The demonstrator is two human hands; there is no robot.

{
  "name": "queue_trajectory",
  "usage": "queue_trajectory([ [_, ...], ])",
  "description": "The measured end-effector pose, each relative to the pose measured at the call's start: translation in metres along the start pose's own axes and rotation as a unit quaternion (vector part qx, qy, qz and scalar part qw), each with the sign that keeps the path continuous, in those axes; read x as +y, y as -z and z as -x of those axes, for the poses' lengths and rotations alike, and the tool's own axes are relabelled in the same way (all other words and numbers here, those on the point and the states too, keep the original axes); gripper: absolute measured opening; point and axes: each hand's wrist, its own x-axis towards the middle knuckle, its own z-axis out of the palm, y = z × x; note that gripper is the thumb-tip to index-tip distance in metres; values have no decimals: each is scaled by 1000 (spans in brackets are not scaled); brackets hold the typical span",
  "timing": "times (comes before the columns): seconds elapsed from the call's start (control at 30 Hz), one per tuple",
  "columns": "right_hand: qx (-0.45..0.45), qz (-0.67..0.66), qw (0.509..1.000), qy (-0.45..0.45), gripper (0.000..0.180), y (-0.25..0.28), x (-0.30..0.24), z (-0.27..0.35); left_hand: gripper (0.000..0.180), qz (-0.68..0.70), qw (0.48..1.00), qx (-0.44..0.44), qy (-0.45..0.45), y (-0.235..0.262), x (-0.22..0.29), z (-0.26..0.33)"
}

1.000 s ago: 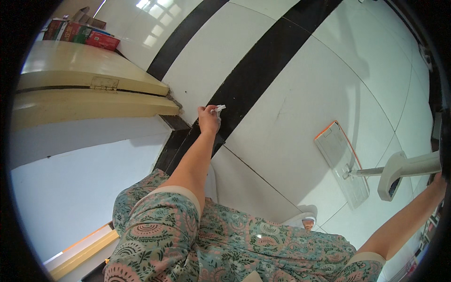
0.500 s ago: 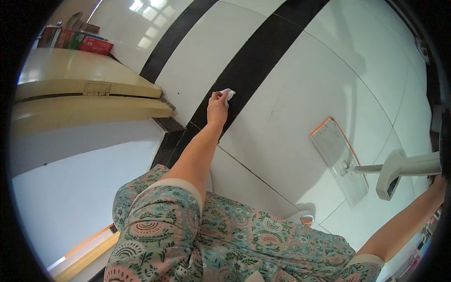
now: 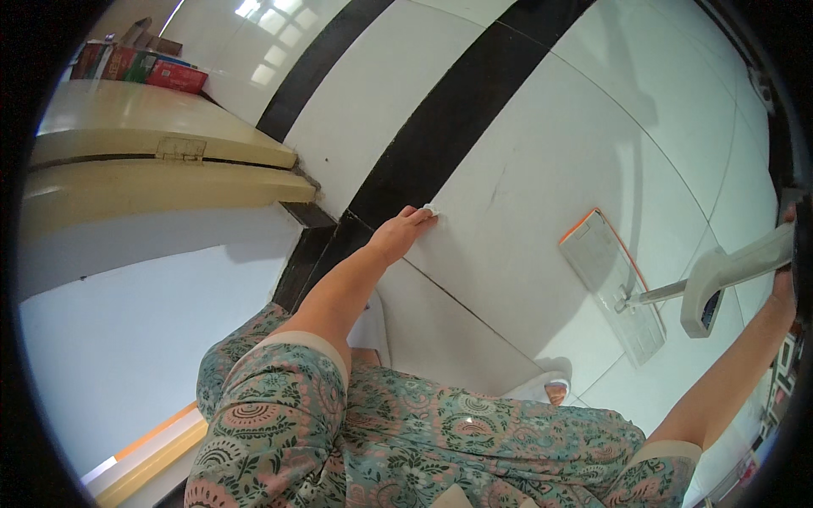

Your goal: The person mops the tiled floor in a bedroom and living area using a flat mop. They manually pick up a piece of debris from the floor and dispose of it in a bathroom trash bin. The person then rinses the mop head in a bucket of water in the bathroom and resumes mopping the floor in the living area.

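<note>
My left hand [image 3: 401,235] is closed on a small crumpled white tissue [image 3: 430,210], most of it hidden by the fingers. The hand is over the edge between a black floor stripe [image 3: 423,140] and the white tiles; I cannot tell whether it touches the floor. At the right rim, my right hand [image 3: 784,286] is partly cut off, its fingers wrapped round the pale grey handle of a flat mop [image 3: 754,258]. The flat rectangular mop head [image 3: 608,284], grey with an orange edge, lies on the white floor.
At the left, a yellowish wooden door [image 3: 144,186] stands beside a dark door-frame base [image 3: 309,233]. Red and green boxes [image 3: 140,69] are at the upper left. My white-shod foot [image 3: 542,388] is on the tiles. Clutter [image 3: 775,398] lies along the right rim.
My left hand has come nearer and to the right with the tissue, which shows less now. My right hand and the mop handle have risen slightly; the mop head stays put.
</note>
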Motion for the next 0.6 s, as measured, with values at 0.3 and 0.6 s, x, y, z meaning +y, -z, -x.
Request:
queue_trajectory([
  [0.3,10,53,998,-26,28,34,58,2,16,211,962,124,123,-35,34,-7],
  [0.6,120,18,992,22,22,9,-25,49,33,61,984,-22,-163,-51,76,14],
])
